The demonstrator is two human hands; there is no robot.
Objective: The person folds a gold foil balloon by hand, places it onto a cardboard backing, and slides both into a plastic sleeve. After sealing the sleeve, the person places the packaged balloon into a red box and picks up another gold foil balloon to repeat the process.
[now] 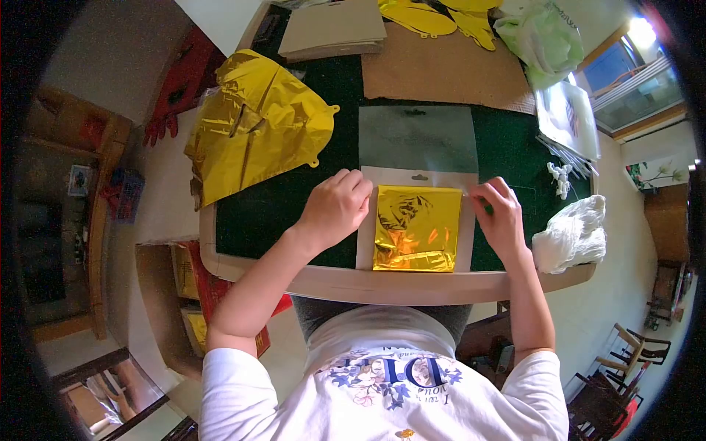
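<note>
In front of me lies a folded gold foil balloon [415, 228] on a beige card [366, 246] with a hang slot. A clear plastic bag [417, 143], with its own slot at the far end, extends flat beyond the card. My left hand [334, 209] is closed at the left edge of the bag, beside the card's upper corner. At the opposite edge my right hand [501, 220] pinches the bag near the foil's upper right corner. How far the bag covers the card is hard to make out.
Gold foil balloons [261, 125] lie unfolded at the left. Farther back are a stack of cards [332, 31], a cardboard sheet [441, 70] and a green plastic bag [544, 44]. Clear bags [566, 121] and a bundle of white string [570, 235] sit at the right.
</note>
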